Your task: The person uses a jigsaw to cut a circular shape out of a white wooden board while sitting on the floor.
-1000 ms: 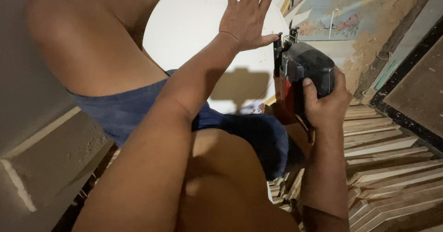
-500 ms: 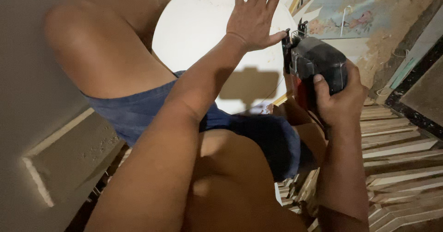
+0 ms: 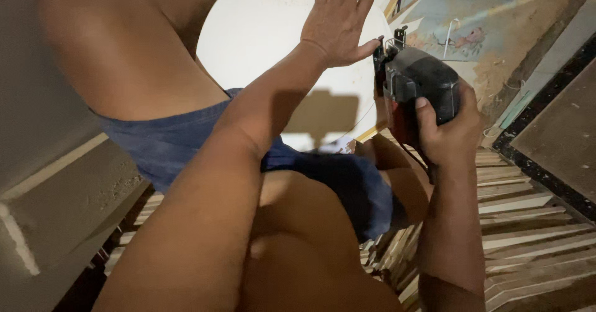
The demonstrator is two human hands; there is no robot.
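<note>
My left hand (image 3: 339,19) lies flat with fingers spread on a white round board (image 3: 261,32) at the top middle. My right hand (image 3: 448,132) grips the handle of a black and red power jigsaw (image 3: 413,85) standing at the board's right edge, its front just beside my left thumb. My bare knees and blue shorts (image 3: 180,144) fill the lower left, under my left forearm.
A pile of pale wooden strips (image 3: 521,219) lies at the lower right. Beyond the saw is a dusty floor with a faded patterned sheet (image 3: 459,26). A dark board with a black border (image 3: 559,138) lies at the right. A grey panel (image 3: 56,194) sits at the left.
The view has shifted slightly. Both hands keep their hold: the left flat on the round board, the right on the jigsaw at the board's edge.
</note>
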